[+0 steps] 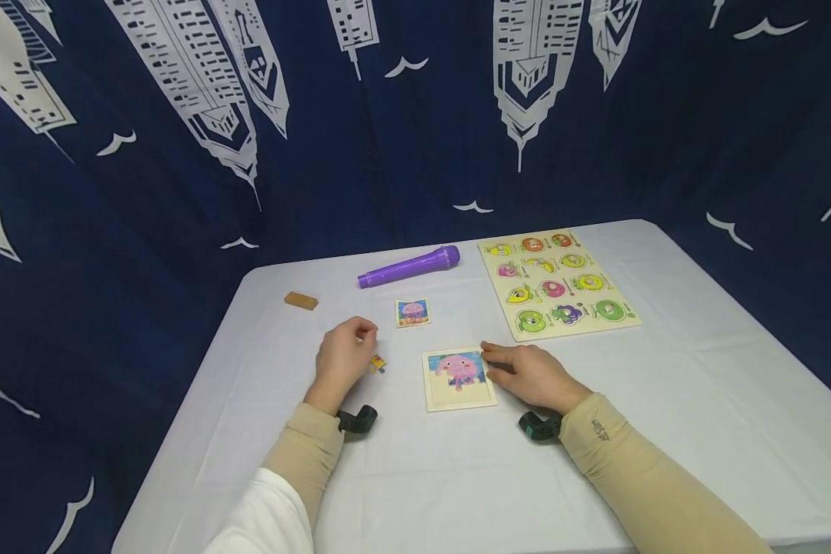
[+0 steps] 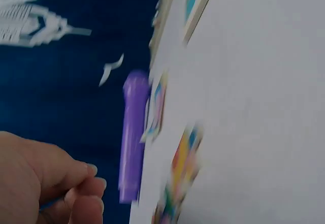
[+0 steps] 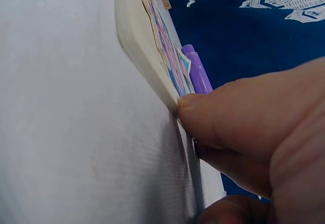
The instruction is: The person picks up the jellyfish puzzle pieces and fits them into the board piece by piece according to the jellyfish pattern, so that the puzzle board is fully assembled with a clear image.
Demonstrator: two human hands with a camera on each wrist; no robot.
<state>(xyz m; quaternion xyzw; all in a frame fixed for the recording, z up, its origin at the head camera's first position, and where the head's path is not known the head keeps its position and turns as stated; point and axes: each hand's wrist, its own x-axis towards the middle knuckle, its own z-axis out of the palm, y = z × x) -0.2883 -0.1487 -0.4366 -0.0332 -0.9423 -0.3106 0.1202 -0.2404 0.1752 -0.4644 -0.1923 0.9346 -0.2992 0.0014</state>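
My left hand [image 1: 345, 355] is above the table with thumb and fingertips together. In the left wrist view a thin blue edge, seemingly of a puzzle piece [image 2: 49, 203], shows between its fingers. Loose colourful puzzle pieces [image 1: 378, 363] lie just beside that hand. A square wooden puzzle board [image 1: 460, 406] with a partly filled pink octopus picture rests in front of me. At its right edge my right hand [image 1: 532, 375] holds the frame, thumb on the side and index finger by the far corner. The other right fingers are partly hidden.
A small octopus picture card [image 1: 413, 312] lies behind the puzzle board. Farther back is a purple toy microphone [image 1: 410, 268]. A wooden block [image 1: 301, 301] sits at the left, and a fruit puzzle board [image 1: 561, 286] at the back right. Blue patterned cloth [image 1: 388, 154] hangs behind the table.
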